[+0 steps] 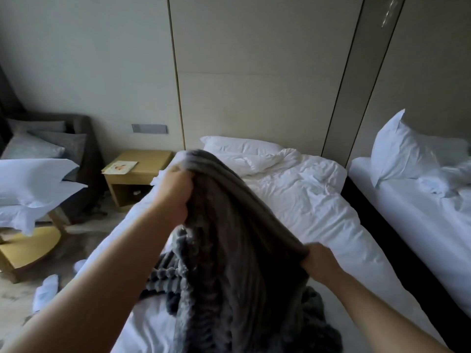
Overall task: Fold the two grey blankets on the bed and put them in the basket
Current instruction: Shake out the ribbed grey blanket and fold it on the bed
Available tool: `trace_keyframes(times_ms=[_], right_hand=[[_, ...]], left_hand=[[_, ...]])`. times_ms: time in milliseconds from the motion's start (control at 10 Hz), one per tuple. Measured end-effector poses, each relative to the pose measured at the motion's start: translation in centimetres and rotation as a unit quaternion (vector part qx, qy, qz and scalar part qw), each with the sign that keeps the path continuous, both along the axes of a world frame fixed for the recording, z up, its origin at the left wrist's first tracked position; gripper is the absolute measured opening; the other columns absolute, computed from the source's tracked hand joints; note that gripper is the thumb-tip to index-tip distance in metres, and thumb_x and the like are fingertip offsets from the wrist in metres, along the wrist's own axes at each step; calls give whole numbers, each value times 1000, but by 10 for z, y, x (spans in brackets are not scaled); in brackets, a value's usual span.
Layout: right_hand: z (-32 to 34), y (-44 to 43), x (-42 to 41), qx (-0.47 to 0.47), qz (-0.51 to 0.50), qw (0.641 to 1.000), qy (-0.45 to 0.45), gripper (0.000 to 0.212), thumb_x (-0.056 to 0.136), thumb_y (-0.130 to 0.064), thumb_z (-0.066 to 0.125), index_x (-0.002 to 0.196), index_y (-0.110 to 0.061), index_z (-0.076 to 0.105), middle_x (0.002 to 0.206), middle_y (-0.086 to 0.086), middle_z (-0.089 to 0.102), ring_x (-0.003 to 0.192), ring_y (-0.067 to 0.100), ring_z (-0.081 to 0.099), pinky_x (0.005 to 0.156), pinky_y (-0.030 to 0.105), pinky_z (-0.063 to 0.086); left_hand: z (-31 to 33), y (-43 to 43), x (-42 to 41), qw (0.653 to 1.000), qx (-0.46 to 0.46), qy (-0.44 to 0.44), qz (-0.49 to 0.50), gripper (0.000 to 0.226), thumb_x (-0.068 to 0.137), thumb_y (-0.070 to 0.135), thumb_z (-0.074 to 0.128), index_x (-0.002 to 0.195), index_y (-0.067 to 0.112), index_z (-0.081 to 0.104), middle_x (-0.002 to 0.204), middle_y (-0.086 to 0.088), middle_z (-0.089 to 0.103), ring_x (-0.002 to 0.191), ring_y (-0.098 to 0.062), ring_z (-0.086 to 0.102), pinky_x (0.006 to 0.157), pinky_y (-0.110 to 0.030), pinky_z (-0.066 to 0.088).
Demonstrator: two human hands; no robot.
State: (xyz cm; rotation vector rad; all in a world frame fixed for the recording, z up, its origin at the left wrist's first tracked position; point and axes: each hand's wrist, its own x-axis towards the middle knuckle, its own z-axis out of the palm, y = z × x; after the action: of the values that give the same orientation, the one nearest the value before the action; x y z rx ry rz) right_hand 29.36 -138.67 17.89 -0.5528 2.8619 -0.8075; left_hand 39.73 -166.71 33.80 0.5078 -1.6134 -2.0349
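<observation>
Over the bed (318, 212), my left grip (175, 192) and right grip (319, 263) clamp the soft, floppy grey blanket (229, 238) by its edge.

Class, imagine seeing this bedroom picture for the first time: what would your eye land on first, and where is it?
The grey blanket, lifted in the middle foreground over the white bed, dominates. The person's left grip holds its raised top edge and the right grip holds it lower, at right. A white pillow stands on the second bed, far right.

Left hand (175, 192) raised, clenching blanket (229, 238), right hand (321, 263) lower, apparently pinching its edge, both forearms outstretched
</observation>
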Motion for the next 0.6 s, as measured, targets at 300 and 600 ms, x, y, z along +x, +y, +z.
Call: trace_keyframes(times_ms=[300,600], right_hand=[[-31,34,-24,-547,-416,712,-145,19,92,-9,49,106,-12,61,98,15,59,84,31,56,61,31,44],[-110,60,27,387,84,865,-308,44,84,-11,65,126,3,60,129,12,61,95,10,58,77,17,44]], left_hand=[[-63,-86,6,871,-385,-302,-52,41,69,21,86,106,25,68,95,0,66,94,-21,63,77,-28,46],[-244,-34,54,401,-468,-525,-587,55,88,21,68,140,21,52,138,-3,57,107,-12,53,73,-3,41]])
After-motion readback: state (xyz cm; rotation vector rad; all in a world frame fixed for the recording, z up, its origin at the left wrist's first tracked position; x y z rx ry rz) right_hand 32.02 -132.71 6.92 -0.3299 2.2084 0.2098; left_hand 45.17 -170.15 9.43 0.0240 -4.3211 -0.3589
